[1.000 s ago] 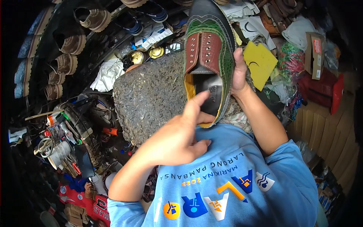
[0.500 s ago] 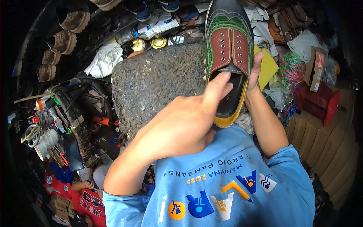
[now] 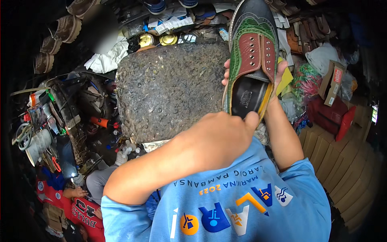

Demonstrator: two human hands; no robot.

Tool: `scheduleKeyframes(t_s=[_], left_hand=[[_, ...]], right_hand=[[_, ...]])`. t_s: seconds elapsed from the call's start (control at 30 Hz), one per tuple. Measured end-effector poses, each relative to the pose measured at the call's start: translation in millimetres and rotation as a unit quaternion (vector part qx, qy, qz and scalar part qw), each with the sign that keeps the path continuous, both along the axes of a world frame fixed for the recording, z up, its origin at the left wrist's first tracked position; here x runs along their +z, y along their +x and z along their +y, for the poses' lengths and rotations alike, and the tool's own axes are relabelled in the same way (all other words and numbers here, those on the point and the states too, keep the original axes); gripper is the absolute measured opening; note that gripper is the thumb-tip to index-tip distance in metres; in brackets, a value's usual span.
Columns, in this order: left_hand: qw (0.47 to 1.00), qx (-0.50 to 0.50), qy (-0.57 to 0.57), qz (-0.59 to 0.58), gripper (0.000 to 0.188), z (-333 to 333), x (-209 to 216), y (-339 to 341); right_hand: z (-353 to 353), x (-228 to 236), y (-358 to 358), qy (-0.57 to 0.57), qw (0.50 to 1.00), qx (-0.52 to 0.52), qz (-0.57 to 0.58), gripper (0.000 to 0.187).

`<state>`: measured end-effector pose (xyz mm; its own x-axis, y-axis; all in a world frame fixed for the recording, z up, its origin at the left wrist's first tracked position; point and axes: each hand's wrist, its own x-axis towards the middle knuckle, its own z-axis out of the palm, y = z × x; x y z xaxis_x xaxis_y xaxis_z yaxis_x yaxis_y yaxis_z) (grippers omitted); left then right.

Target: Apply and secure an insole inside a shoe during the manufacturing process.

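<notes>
A lace-less leather shoe (image 3: 250,52) with a black toe, green sides, maroon eyelet panels and a yellow heel lining points away from me. My right hand (image 3: 279,76) holds it from beneath, the thumb along its right side and fingertips showing at its left edge. At the heel end, my left hand (image 3: 225,137) is closed, with its thumb on the back rim of the opening; its other fingers are curled and partly hidden. The dark insole (image 3: 246,96) shows inside the shoe.
A rough dark block (image 3: 173,88) stands left of the shoe. Tools and a white spool (image 3: 39,149) crowd the left side. Brown shoes (image 3: 66,28) line the upper left. A red bag (image 3: 328,115) and cardboard (image 3: 338,165) lie at right. A person in red (image 3: 86,213) sits lower left.
My left hand has moved back from the shoe's tongue to its heel, uncovering the insole. The shoe has shifted slightly right in the picture and turned a little.
</notes>
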<state>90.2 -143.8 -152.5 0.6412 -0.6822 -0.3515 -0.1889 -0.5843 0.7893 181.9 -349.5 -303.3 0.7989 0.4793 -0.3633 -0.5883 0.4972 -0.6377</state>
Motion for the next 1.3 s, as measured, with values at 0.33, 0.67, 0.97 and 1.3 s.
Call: scheduleKeyframes(t_s=[0.33,0.67,0.97,1.3], left_hand=[[0.964,0.140,0.013,-0.223,0.094,-11.2,1.6,-2.9],[0.961,0.087,0.063,-0.257,0.096,-10.3,-13.2,-9.0],[0.955,0.056,0.084,-0.280,0.108,-5.8,-17.3,-7.1],[0.962,0.026,0.100,-0.254,0.099,0.7,-9.3,-0.8]], right_hand=[[24.4,25.0,0.6,-0.008,0.998,0.022,-0.055,0.109],[25.4,31.5,-0.8,0.097,0.991,0.080,-0.054,0.105],[25.4,24.6,-5.8,0.119,0.990,0.054,-0.049,0.099],[25.1,22.7,-3.9,0.100,0.992,0.066,-0.035,0.101]])
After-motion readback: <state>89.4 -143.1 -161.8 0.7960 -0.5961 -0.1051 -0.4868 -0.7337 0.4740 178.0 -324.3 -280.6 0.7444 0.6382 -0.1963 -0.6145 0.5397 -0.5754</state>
